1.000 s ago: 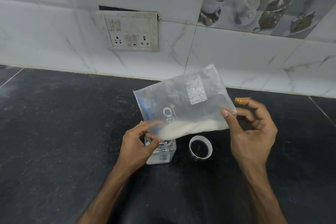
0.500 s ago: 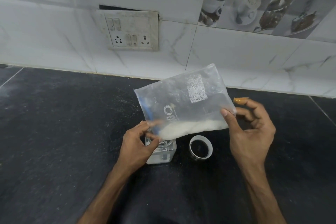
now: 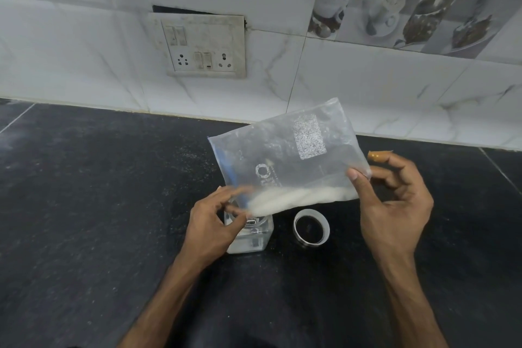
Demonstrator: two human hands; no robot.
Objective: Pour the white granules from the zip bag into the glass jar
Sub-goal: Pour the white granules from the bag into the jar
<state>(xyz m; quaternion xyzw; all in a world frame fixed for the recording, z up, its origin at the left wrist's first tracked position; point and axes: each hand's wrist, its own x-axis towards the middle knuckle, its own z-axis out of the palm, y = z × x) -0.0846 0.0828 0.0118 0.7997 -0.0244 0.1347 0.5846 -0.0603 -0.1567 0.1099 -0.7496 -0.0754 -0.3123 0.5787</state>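
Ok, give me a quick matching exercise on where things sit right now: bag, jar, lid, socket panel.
Things:
1 zip bag
2 glass jar
3 lid
4 socket panel

Places:
A on the wall tiles
B held up between left hand and right hand
C on the counter, right of the jar
D on the counter, under the bag's low corner

Pairs: 1-B, 2-D, 3-C, 4-A

Home kitchen, black stone counter (image 3: 84,206), tiled backsplash (image 3: 367,79)
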